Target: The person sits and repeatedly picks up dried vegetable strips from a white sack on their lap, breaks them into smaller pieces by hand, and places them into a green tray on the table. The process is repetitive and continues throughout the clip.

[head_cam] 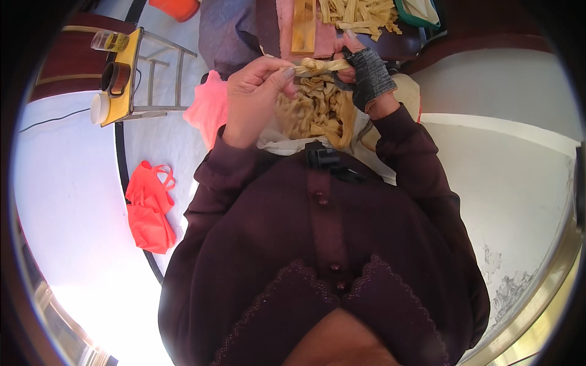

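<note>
A pale yellow strip with a knot (315,67), which looks like tofu skin, stretches between my two hands. Bare, my left hand (258,89) pinches its left end between thumb and fingers. My right hand (370,75), in a grey fingerless knit glove, grips the other end with the thumb raised. Just below the hands sits a white bag (293,145) filled with several knotted strips (320,107) of the same kind. Beyond, flat untied strips (359,16) are piled on the dark table (407,43).
A wooden bar (303,27) lies on a pink cloth (326,39) by the strips. At the far right is a green-rimmed tray (432,23). To the left stands a yellow-topped stool (126,68) with a dark mug (114,78). A red bag (149,210) lies on the floor.
</note>
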The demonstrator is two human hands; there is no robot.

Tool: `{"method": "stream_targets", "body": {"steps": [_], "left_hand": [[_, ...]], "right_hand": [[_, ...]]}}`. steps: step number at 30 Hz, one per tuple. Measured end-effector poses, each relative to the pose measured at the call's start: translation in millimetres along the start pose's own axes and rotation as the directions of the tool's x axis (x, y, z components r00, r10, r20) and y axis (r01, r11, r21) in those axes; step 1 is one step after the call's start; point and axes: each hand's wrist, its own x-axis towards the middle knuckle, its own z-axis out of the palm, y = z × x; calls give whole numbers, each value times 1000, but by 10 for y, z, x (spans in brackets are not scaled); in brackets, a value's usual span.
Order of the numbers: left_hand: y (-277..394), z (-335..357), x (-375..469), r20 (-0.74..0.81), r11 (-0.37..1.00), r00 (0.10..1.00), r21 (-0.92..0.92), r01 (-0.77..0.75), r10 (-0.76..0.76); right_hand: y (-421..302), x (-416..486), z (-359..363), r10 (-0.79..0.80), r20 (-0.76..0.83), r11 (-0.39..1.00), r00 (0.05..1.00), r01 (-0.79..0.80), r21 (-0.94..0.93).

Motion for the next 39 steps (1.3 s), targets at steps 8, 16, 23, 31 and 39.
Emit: {"method": "stream_targets", "body": {"steps": [8,16,23,31,39], "left_hand": [[-80,-49,120,218,355,856,841,-408,469],[-395,-93,143,347,277,899,866,-417,268],[-769,-476,495,481,133,719,778,-614,502],[-653,-292,784,65,973,971,-6,233,-232],[-603,-266,1060,20,966,966,-2,258,-258]], "right_hand": [[94,-96,235,42,-37,959,998,-51,-280],[334,21,121,99,180,621,979,81,-779],[412,-94,354,-380,441,251,813,549,-797],[111,425,24,-456,207,262,865,353,-898],[28,809,-210,-533,105,320,840,314,-894]]}}
